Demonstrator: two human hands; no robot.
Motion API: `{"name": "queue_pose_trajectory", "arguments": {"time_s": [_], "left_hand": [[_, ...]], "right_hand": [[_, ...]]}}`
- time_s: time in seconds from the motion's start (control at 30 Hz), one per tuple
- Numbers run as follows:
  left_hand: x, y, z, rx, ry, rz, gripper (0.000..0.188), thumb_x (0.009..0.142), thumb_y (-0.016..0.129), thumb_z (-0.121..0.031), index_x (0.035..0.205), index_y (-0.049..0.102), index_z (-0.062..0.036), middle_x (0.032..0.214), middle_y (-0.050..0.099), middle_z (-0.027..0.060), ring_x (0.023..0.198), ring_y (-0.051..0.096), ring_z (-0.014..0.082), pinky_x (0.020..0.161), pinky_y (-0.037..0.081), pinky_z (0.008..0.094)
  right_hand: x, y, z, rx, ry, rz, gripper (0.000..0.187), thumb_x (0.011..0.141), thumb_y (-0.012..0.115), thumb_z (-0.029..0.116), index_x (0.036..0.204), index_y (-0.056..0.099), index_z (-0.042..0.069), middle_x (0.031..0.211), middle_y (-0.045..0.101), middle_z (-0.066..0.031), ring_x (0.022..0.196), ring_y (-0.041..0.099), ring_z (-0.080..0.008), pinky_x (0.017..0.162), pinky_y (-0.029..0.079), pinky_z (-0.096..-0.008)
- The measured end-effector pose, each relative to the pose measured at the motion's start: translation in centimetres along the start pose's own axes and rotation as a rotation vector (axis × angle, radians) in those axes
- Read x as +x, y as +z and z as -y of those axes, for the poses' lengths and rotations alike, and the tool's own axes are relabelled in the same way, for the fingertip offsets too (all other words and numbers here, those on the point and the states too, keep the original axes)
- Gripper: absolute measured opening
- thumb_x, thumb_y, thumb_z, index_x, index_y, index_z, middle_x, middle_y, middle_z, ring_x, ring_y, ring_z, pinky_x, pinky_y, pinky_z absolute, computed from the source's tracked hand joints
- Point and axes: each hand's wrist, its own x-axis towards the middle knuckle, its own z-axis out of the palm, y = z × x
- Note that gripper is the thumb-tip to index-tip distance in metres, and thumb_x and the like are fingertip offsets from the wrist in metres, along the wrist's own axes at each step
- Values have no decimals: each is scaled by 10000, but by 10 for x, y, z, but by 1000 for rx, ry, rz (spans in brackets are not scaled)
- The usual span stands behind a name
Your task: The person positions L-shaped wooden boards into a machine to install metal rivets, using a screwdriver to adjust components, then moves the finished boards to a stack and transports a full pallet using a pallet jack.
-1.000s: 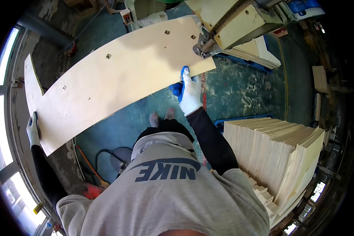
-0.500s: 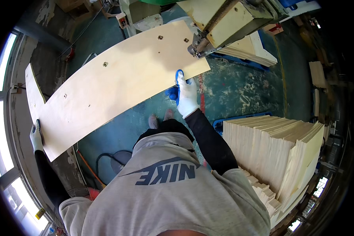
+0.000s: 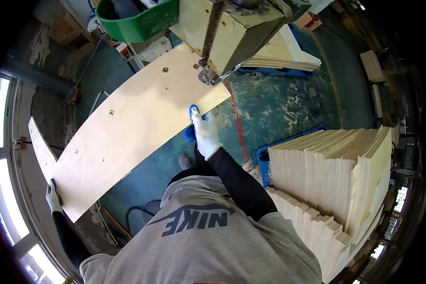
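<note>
A large, pale plywood panel (image 3: 128,128) with a curved far edge and a notched left end is held out in front of me. Several small metal inserts, one of them a round nut (image 3: 111,112), sit in its face. My left hand (image 3: 53,196), in a white and blue glove, grips the panel's left end. On the near edge, toward the right end, my right hand (image 3: 206,135) is closed with its thumb on top and blue-tipped fingers below. A worn, pale green machine head (image 3: 241,42) hangs over the right end, its metal tip close to an insert; contact cannot be made out.
To my right, a tall stack of plywood boards (image 3: 312,175) stands by a blue pallet (image 3: 264,165). More cut panels (image 3: 288,57) lie beyond the machine. A green bin (image 3: 146,26) hangs at the far left of it. Windows (image 3: 7,184) line the left wall; an orange hose (image 3: 116,222) runs over the floor.
The view has shifted, so panel and machine head appear lower and further left, with more of the green bin showing. Both hands keep their grip; the panel stays under the machine tip.
</note>
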Motion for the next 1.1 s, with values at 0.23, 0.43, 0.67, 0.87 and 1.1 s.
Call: {"name": "queue_pose_trajectory", "arguments": {"time_s": [0.23, 0.43, 0.67, 0.87, 1.1], "left_hand": [[6, -1, 14, -88, 47, -10, 452, 1035, 640, -343, 1324, 658, 4, 1055, 657, -51, 864, 555, 34, 734, 434, 189], [3, 2, -12, -171, 155, -88, 445, 1034, 635, -364, 1224, 692, 34, 1018, 666, 3, 938, 591, 87, 828, 466, 249], [-26, 6, -7, -129, 147, -101, 448, 1025, 645, -357, 1214, 699, 45, 1071, 702, 14, 949, 581, 98, 863, 464, 254], [-46, -13, -6, -57, 104, -144, 455, 1022, 644, -369, 1186, 711, 50, 1001, 693, 8, 893, 553, 95, 830, 459, 256], [-130, -20, -2, 14, -5, 46, 474, 1032, 609, -440, 692, 523, -121, 643, 313, -98, 588, 254, 49, 540, 206, 284]], "right_hand": [[-1, 5, -2, 27, 10, 29, 270, 1023, 623, 334, 1104, 553, 85, 831, 577, -11, 516, 608, -129, 412, 451, -258], [2, 4, -7, 73, -73, 58, 303, 1025, 619, 362, 1117, 559, 81, 839, 580, -9, 538, 613, -111, 414, 455, -241], [5, 5, 4, 61, -16, 48, 295, 1018, 638, 333, 1123, 572, 65, 847, 576, 0, 587, 545, -87, 472, 435, -249], [-9, -12, -21, 185, -69, 103, 273, 997, 674, 291, 1137, 593, 71, 894, 582, 20, 718, 544, -57, 583, 449, -237], [-69, -79, -1, 269, -247, 117, 403, 994, 656, 205, 1324, 555, -3, 1208, 635, -73, 1114, 597, -129, 957, 476, -296]]}}
